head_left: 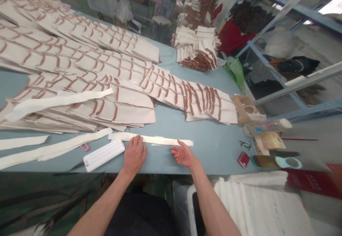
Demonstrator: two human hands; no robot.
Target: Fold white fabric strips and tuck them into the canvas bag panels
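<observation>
Right of our bare right hand (182, 154), we can slide over smooth blue-grey tabletop (213, 147) until a small dark-red box (243, 160) blocks us. Farther back, overlapping cream fabric panels with brown edges (107, 63) bar our reach; a long white plastic case (104, 155) hems in our bare left hand (135, 154).
</observation>
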